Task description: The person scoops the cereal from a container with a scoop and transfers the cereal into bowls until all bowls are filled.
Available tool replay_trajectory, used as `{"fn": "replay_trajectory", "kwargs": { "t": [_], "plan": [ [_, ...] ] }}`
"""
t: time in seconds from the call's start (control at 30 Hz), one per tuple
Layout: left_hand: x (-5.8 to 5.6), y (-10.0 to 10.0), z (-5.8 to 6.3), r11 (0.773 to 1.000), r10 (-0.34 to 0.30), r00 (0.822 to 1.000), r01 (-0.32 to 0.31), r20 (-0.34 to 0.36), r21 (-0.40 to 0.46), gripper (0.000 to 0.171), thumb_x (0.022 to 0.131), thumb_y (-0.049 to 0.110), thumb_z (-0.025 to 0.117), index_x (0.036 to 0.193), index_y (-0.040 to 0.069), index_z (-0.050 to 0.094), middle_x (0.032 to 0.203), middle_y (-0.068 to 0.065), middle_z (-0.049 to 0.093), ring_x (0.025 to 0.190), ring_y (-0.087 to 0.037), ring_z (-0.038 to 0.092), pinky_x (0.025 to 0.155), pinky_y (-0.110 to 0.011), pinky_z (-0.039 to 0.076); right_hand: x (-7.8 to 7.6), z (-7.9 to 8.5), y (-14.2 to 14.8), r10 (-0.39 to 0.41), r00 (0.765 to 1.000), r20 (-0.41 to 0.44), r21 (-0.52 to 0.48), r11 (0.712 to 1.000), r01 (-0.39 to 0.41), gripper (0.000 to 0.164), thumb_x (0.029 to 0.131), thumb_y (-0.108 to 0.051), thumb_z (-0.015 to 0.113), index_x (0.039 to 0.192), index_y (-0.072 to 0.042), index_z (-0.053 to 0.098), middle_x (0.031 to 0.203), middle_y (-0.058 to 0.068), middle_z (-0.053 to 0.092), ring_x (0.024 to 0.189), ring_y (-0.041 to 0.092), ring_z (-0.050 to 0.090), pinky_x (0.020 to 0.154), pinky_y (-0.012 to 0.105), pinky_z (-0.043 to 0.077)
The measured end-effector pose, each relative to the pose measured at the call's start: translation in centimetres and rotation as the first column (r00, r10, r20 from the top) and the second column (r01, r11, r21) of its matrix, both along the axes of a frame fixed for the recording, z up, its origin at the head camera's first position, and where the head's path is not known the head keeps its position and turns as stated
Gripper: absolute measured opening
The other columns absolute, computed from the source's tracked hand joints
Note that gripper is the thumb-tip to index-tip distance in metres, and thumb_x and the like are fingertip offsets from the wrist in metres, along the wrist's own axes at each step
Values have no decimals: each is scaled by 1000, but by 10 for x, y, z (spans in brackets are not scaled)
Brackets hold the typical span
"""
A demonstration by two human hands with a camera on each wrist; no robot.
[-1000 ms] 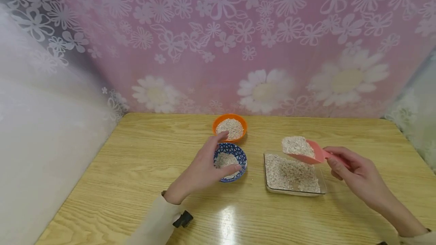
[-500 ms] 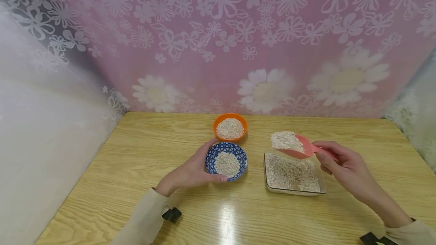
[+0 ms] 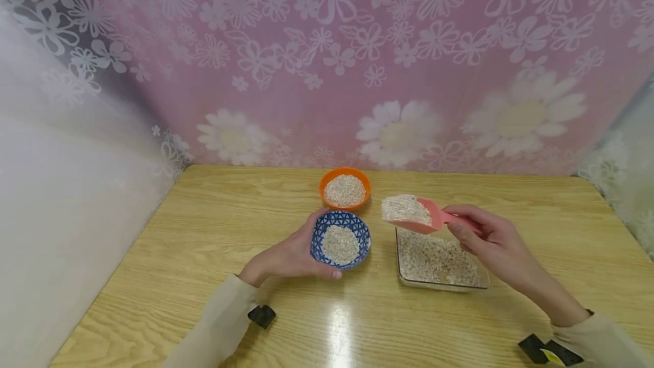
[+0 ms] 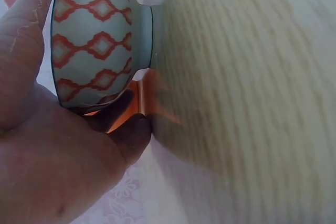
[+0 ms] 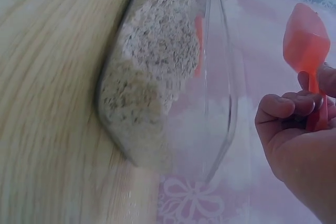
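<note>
My left hand (image 3: pixel 288 254) holds a small bowl (image 3: pixel 360 238) with a blue-and-white triangle pattern inside, part filled with oat flakes. Thumb and fingers curve round its left side. The left wrist view shows the bowl's pale outer wall (image 4: pixel 93 45) with red diamond chains, its foot at the table. Gripped by its handle in my right hand (image 3: pixel 493 240) is a pink scoop (image 3: pixel 433 216), heaped with oat flakes (image 3: pixel 405 209). The scoop hangs over the back left part of a clear rectangular glass dish (image 3: pixel 441 285) of oat flakes. From the right wrist, only the scoop's underside (image 5: pixel 304 43) shows.
Just behind the blue bowl stands an orange bowl (image 3: pixel 323 191) holding oat flakes. All the vessels are on a wood-grain table (image 3: pixel 225 209). A pink flowered curtain (image 3: pixel 286 95) rises at the table's back edge.
My left hand has come down from above the blue bowl to its left side and taken hold of it. The right hand has carried the loaded scoop leftward, toward that bowl.
</note>
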State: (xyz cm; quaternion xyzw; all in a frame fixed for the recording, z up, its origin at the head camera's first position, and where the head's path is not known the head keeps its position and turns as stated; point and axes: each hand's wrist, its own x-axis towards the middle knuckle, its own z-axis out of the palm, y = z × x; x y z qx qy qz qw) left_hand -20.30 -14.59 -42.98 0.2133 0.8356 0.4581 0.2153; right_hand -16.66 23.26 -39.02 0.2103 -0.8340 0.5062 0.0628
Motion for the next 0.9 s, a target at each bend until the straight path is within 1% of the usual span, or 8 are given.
{"fn": "replay_trajectory", "kwargs": {
  "t": [0.1, 0.3, 0.43, 0.6, 0.7, 0.77, 0.8, 0.9],
  "plan": [
    [0, 0, -2, 1000, 14, 1000, -14, 5, 1, 124, 74, 35, 93, 163, 27, 6, 161, -11, 35, 146, -32, 41, 117, -55, 38, -2, 2, -7, 0, 1000, 9, 25, 1000, 0, 26, 103, -4, 59, 128, -8, 65, 71, -1, 53, 55, 15, 44, 47, 30, 37],
    [0, 2, -4, 1000, 28, 1000, -28, 1, 8, 122, 74, 34, 93, 162, 27, 9, 158, -11, 39, 143, -31, 44, 116, -54, 40, -6, 4, -21, 33, 998, 56, 65, 997, -36, 22, 104, -12, 60, 125, -13, 67, 67, -5, 46, 52, 15, 39, 46, 30, 36],
    [0, 2, -3, 999, 29, 1000, -29, 10, 16, 121, 74, 34, 93, 162, 27, 10, 158, -10, 39, 142, -30, 44, 116, -53, 41, -9, 3, -30, 48, 997, 64, 92, 994, -54, 20, 104, -14, 61, 122, -13, 68, 68, -7, 44, 53, 12, 37, 48, 29, 36],
    [1, 2, -2, 999, 36, 999, -36, 18, -7, 122, 73, 38, 93, 162, 27, 10, 159, -6, 37, 143, -27, 43, 117, -51, 40, -11, 8, -45, 50, 992, 115, 137, 988, -66, 20, 103, -22, 62, 121, -16, 70, 68, -4, 47, 54, 8, 36, 49, 27, 36],
    [1, 2, -3, 999, 37, 999, -36, 23, -22, 123, 73, 40, 93, 162, 28, 10, 160, -4, 35, 144, -25, 41, 117, -49, 39, -13, 12, -55, 53, 989, 138, 185, 980, -78, 20, 102, -23, 65, 120, -18, 71, 73, 1, 56, 57, 7, 40, 51, 26, 38],
    [1, 2, -4, 999, 37, 999, -36, 26, -25, 123, 72, 40, 93, 162, 29, 10, 160, -3, 35, 144, -24, 41, 117, -48, 39, -15, 13, -61, 63, 991, 119, 230, 969, -89, 19, 101, -21, 67, 118, -19, 72, 81, 1, 63, 59, 6, 43, 53, 24, 40],
    [1, 2, -5, 999, 37, 999, -36, 26, -23, 123, 72, 40, 93, 162, 29, 10, 160, -3, 35, 144, -24, 41, 118, -48, 38, -16, 13, -65, 80, 993, 92, 255, 962, -101, 19, 100, -18, 67, 118, -18, 73, 86, 1, 66, 61, 5, 44, 55, 24, 41],
    [1, 3, -5, 999, 36, 999, -36, 21, -22, 123, 72, 41, 93, 162, 28, 10, 159, -3, 35, 144, -25, 41, 118, -49, 38, -19, 14, -75, 151, 988, -36, 351, 927, -129, 20, 98, -12, 69, 118, -13, 73, 98, 0, 72, 69, 4, 51, 62, 24, 46]
  ]
}}
